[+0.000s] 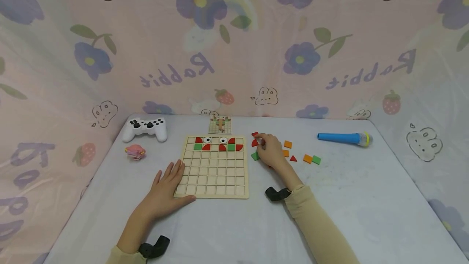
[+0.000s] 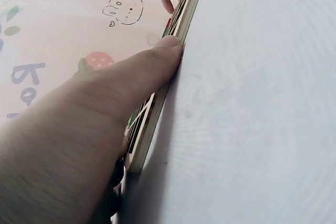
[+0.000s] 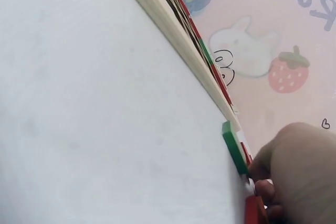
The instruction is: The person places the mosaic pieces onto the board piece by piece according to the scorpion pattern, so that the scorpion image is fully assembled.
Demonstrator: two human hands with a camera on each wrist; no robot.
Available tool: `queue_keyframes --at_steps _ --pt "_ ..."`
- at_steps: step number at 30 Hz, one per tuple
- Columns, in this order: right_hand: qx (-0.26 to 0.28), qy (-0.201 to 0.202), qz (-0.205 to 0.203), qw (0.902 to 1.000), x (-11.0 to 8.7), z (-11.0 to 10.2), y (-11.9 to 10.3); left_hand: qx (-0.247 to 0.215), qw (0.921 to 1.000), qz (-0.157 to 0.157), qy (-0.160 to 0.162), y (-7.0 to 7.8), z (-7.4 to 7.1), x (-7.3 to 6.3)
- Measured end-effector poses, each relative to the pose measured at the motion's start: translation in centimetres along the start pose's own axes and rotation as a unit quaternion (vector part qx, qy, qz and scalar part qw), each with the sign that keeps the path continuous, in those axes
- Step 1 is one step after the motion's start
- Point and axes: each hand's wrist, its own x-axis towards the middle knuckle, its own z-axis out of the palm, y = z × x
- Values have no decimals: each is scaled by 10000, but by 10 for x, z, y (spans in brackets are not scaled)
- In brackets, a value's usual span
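Observation:
A square wooden grid board (image 1: 216,174) lies on the table. Its top rows carry red quarter-round pieces, green squares (image 1: 198,146) and two eye pieces (image 1: 223,140). My left hand (image 1: 166,192) rests at the board's lower left corner, fingers spread along the left edge and thumb against the front edge. Just right of the board, my right hand (image 1: 271,150) reaches down with bent fingers among loose pieces. Its fingertips are right at the red pieces (image 1: 255,143); I cannot tell whether they pinch one. A green square (image 3: 234,148) lies beside these fingers.
Orange squares (image 1: 288,144), a red triangle (image 1: 293,158) and another green square (image 1: 316,160) lie right of my right hand. A pattern card (image 1: 220,124) sits behind the board. Farther out are a white game controller (image 1: 145,129), a pink figurine (image 1: 135,152) and a blue microphone (image 1: 342,138).

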Motion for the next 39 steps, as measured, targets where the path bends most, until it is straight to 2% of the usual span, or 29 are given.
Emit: queue_keyframes --at_steps 8,31,39 --pt "-59 -13 88 9999 -1 1 2 63 10000 19 34 -1 1 0" --pt "-87 109 -171 9998 -1 2 5 49 10000 8 50 -2 2 0" --pt "-63 5 -156 9999 -1 -2 3 26 10000 -51 8 0 1 0"
